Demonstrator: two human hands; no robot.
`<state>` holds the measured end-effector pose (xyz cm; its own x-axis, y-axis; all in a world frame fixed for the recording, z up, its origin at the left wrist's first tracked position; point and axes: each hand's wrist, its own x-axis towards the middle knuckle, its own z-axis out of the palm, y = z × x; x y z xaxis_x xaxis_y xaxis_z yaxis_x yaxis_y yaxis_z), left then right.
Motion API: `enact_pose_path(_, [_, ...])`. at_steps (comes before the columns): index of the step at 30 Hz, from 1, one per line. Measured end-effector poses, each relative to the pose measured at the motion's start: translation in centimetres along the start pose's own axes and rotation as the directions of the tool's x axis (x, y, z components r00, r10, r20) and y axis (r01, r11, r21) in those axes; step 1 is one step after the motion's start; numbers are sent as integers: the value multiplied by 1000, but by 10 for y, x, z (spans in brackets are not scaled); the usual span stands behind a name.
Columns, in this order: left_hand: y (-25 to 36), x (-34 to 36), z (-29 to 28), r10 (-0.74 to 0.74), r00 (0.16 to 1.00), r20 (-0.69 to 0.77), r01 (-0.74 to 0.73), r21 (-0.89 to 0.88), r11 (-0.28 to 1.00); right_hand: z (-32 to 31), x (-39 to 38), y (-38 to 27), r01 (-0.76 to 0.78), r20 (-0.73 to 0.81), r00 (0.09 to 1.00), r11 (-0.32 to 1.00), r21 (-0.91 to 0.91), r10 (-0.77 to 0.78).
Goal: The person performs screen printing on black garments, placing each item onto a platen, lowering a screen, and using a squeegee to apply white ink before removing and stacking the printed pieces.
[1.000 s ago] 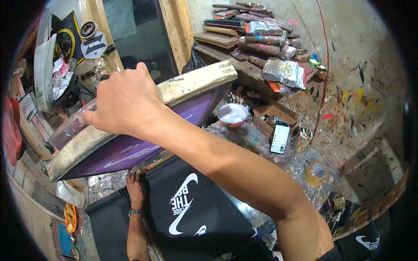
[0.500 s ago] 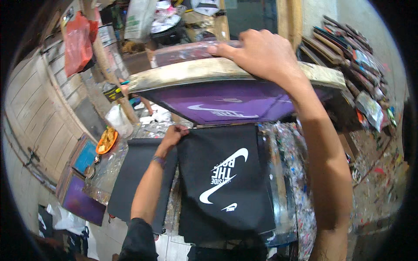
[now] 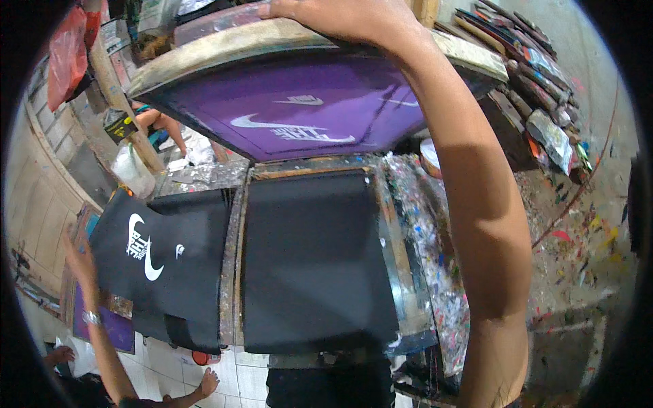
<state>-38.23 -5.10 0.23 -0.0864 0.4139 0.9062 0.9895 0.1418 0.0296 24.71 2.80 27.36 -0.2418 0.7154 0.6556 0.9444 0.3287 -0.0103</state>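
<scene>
My right hand (image 3: 340, 17) grips the top wooden rail of a printing screen (image 3: 299, 115), held tilted up; its purple mesh shows a white swoosh-and-text stencil. Below it a plain black cloth (image 3: 316, 258) lies flat on the printing board (image 3: 401, 272). To the left a black shirt (image 3: 170, 258) with a fresh white print hangs off the board's side. My left hand (image 3: 78, 251), blurred, with a watch on the wrist, holds that shirt's far left edge.
A paint-splattered table (image 3: 578, 238) spreads to the right, with a white tub (image 3: 430, 156) and stacked wooden squeegees (image 3: 537, 68) behind it. A red bag (image 3: 64, 54) hangs upper left. Part of another person (image 3: 156, 122) shows behind the screen. A bare foot (image 3: 207, 382) stands on tiled floor.
The printed black shirt has been drawn off the board to the left by my left hand, baring a plain black cloth. My right hand keeps the screen lifted.
</scene>
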Motion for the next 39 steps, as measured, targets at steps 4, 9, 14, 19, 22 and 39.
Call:
enact_pose_path(4, [252,-134,-89,523,406,749,-154,-508,848,0,-2,6,17,21,1000,996,83,-19])
enact_pose_path(9, [269,-203,-86,572,309,760,50,-613,788,0,5,2,28,3,1000,994,101,-29])
enact_pose_path(14, [272,-208,-81,602,313,735,-56,-618,784,-13,15,9,23,52,998,998,66,-27])
enact_pose_path(19, [281,-208,-72,569,292,768,-48,-583,811,22,40,12,-62,-91,994,996,61,67])
enact_pose_path(22, [280,-207,-75,573,291,766,-92,-574,813,19,36,11,-23,8,1000,1000,14,22])
enact_pose_path(39, [386,-163,-189,-42,371,928,780,-336,-527,72,-278,-83,269,252,928,962,51,-273])
